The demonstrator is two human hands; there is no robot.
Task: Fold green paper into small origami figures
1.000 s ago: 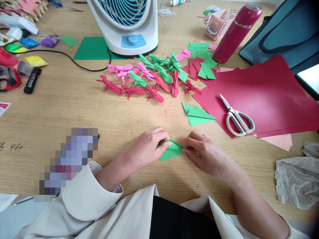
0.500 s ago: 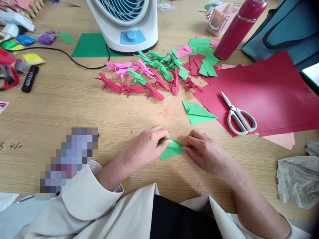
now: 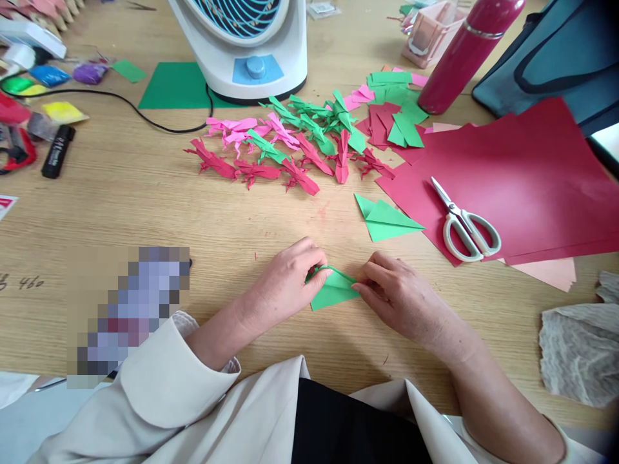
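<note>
A green folded paper lies near the table's front edge between my two hands. My left hand pinches its upper left part, thumb on top. At the paper's right tip, my right hand holds it between thumb and fingers; its other fingers are curled and partly hidden. Just beyond my right hand lies a second green folded paper. Further back, several folded paper figures in red, pink and green are grouped together.
White-handled scissors lie on large red sheets at the right. Behind stand a red bottle, a pink basket, a blue bag and a fan. A black marker and grey cloth lie at the sides.
Both hands keep their grip on the green paper and have hardly moved. The view has shifted very slightly.
</note>
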